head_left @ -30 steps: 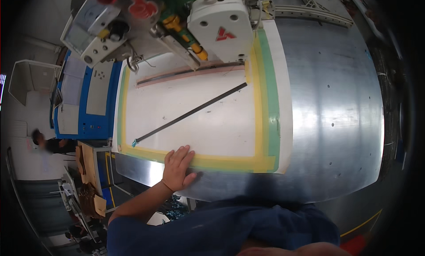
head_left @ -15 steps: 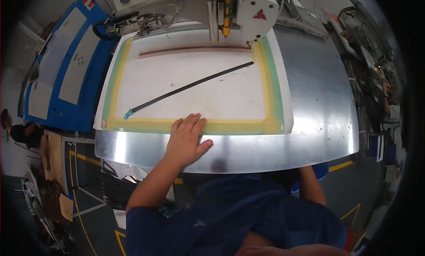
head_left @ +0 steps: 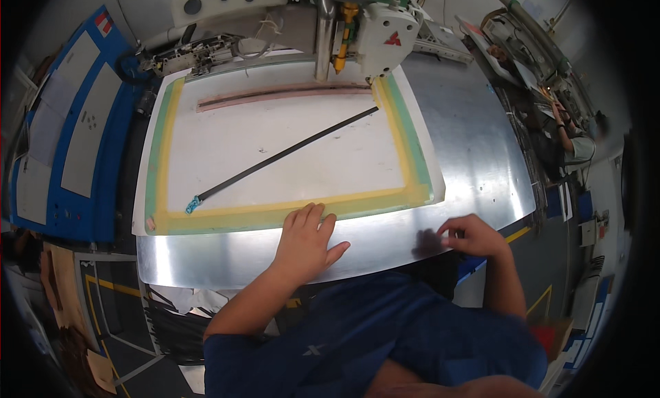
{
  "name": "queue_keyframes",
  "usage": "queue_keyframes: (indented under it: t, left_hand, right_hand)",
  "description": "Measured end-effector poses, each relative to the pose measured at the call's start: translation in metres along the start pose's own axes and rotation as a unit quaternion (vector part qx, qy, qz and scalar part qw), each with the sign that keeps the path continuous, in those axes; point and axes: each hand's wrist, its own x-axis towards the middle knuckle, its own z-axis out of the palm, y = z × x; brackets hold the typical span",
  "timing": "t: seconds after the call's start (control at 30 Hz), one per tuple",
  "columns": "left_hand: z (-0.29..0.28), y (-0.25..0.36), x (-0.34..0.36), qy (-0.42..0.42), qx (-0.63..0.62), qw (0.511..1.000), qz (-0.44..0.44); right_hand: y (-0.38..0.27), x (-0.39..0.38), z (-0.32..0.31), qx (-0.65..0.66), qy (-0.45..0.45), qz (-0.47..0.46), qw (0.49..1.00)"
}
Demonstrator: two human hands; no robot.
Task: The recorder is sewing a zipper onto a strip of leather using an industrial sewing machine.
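1. Where light strikes it, the metal table (head_left: 474, 143) shines around a white sheet (head_left: 309, 167); a blue cabinet (head_left: 103, 157) stands to the left, and the grey floor (head_left: 130, 326) bears yellow lines.
2. Yellow and green tape (head_left: 227, 218) borders the sheet's left, right and near sides; bare metal runs along the near edge and widens on the right, while a machine (head_left: 388, 40) overhangs the far side.
3. The black strip (head_left: 289, 152) lies slantwise on the sheet, its blue end near the left front corner.
4. The left hand (head_left: 306, 243) lies palm down, fingers extended onto the near tape, apart from the strip.
5. The right hand (head_left: 474, 235), fingers curled, is by the table's near edge, well apart from the strip; I cannot tell whether it grips anything.
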Motion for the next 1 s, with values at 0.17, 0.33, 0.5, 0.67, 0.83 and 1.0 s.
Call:
queue_keyframes:
  t: [0.17, 0.33, 0.5, 0.67, 0.83, 1.0]
  left_hand:
    - [-0.001, -0.004, -0.002, 0.007, 0.005, 1.0, 0.013]
    - [-0.001, -0.009, -0.003, -0.001, -0.02, 1.0, 0.003]
    - [-0.003, -0.014, -0.006, 0.039, -0.077, 0.996, -0.037]
    - [-0.005, -0.014, -0.009, 0.07, -0.089, 0.992, -0.061]
    - [-0.005, -0.016, -0.006, 0.088, -0.092, 0.99, -0.056]
    - [-0.004, -0.014, -0.001, 0.091, -0.079, 0.99, -0.067]
  right_hand:
    - [0.047, 0.03, 0.011, -0.204, 0.386, -0.012, 0.899]
    - [0.103, 0.027, 0.031, -0.197, 0.491, 0.056, 0.846]
    - [0.108, 0.033, 0.044, -0.172, 0.523, 0.043, 0.833]
    - [0.111, 0.033, 0.044, -0.139, 0.504, 0.007, 0.852]
    - [0.115, 0.03, 0.047, -0.128, 0.504, -0.013, 0.854]
    - [0.113, 0.028, 0.045, -0.133, 0.511, -0.038, 0.848]
